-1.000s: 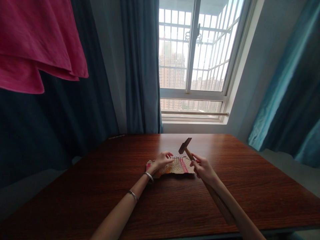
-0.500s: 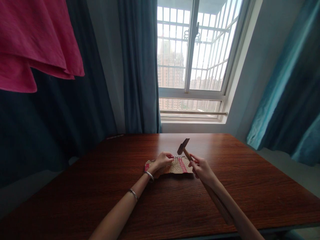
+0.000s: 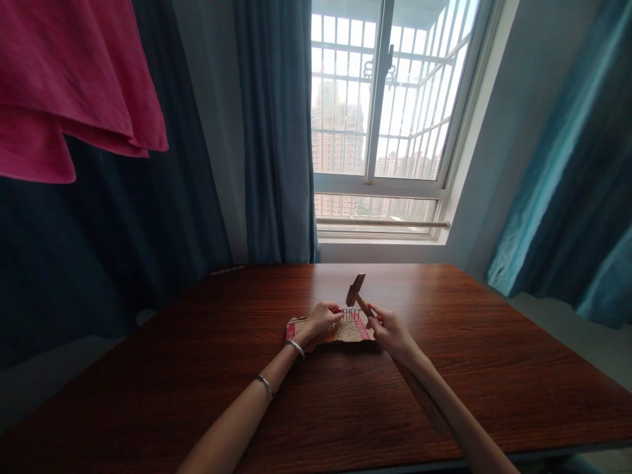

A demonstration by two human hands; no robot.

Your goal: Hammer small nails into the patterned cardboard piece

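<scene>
A hammer [image 3: 356,290] with a wooden handle is in my right hand [image 3: 389,330], its fingers wrapped round the handle. The dark head is raised just above a row of upright nails [image 3: 351,313]. These stand along the far side of a flat, ragged-edged board [image 3: 351,332] with pink and orange patches and many dark dots. My left hand [image 3: 323,318] rests over the board's left part, thumb and forefinger pinched on a nail at the left end of the row. That nail is mostly hidden by the fingers.
The board lies on a brown wooden table [image 3: 257,408]. Behind the table is a barred window [image 3: 375,131] with a blue curtain [image 3: 276,131] beside it. A pink cloth [image 3: 79,85] hangs at upper left, and another blue curtain [image 3: 557,171] hangs on the right.
My right hand and the hammer have moved a little left, bringing the head closer to my left hand. The left hand and the board stay nearly in place.
</scene>
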